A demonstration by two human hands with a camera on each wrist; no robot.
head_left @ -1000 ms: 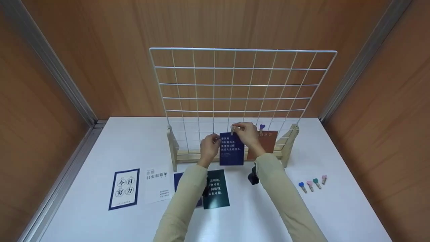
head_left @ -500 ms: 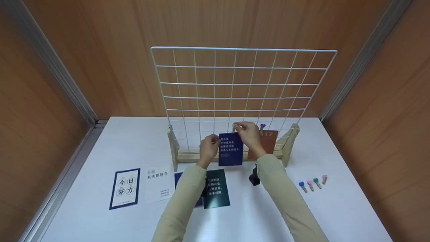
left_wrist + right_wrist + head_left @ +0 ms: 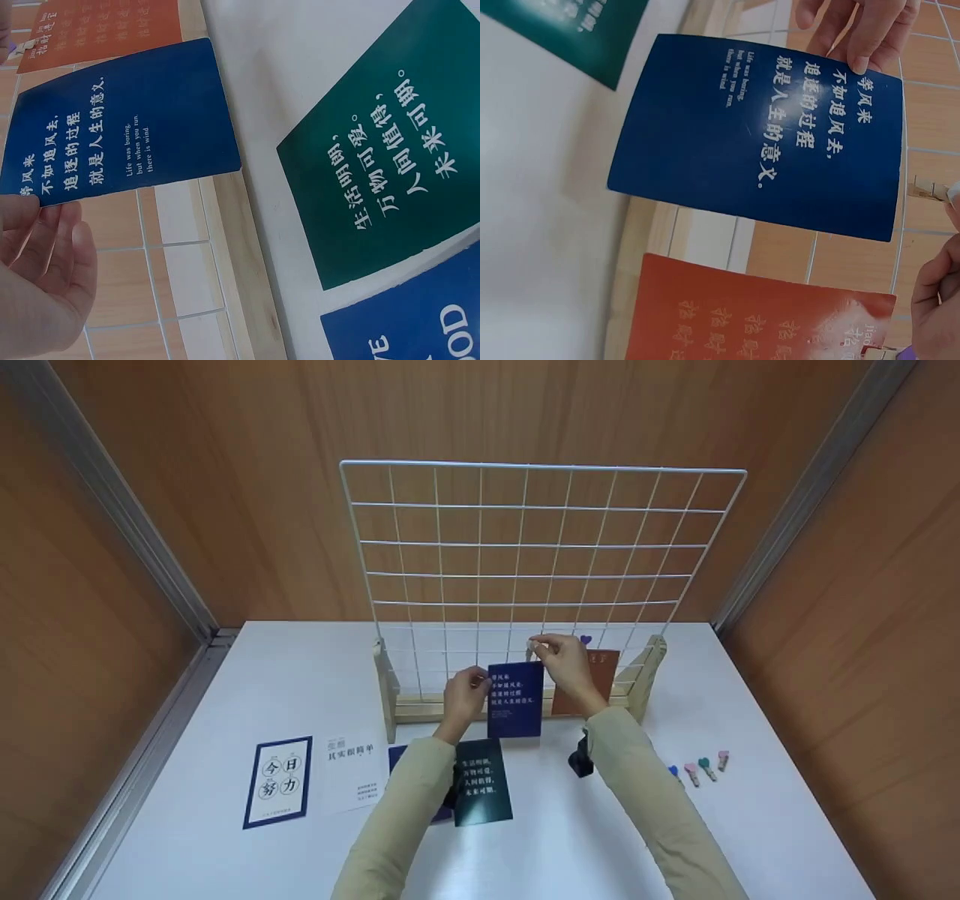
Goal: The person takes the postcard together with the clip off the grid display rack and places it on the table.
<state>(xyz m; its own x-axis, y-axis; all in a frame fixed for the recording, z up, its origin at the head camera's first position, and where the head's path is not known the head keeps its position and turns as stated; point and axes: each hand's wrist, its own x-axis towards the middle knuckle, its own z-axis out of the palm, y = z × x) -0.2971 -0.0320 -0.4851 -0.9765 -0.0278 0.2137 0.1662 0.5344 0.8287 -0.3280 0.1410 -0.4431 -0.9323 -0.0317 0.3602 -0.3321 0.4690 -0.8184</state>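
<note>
My left hand (image 3: 463, 697) pinches the left edge of a dark blue card (image 3: 514, 701) with white writing, held upright before the wire grid rack (image 3: 480, 544). My right hand (image 3: 566, 664) pinches a small wooden clothespin with a whitish end (image 3: 928, 189), just above the card's top edge. In the right wrist view the clothespin stands apart from the card, at the grid wires. To the right an orange card (image 3: 600, 682) hangs on the grid under a purple heart clothespin (image 3: 586, 640), partly hidden behind my right hand.
On the white table (image 3: 570, 847) lie a green card (image 3: 484, 791), another blue card (image 3: 420, 315) partly under my left sleeve, a white card (image 3: 352, 776) and a blue-bordered card (image 3: 277, 780). Several heart clothespins (image 3: 706, 769) lie at right. Wooden feet (image 3: 647, 682) hold the rack.
My right hand has shifted right with the clothespin, which has come away from the card's top edge. My left hand and the blue card have dropped slightly.
</note>
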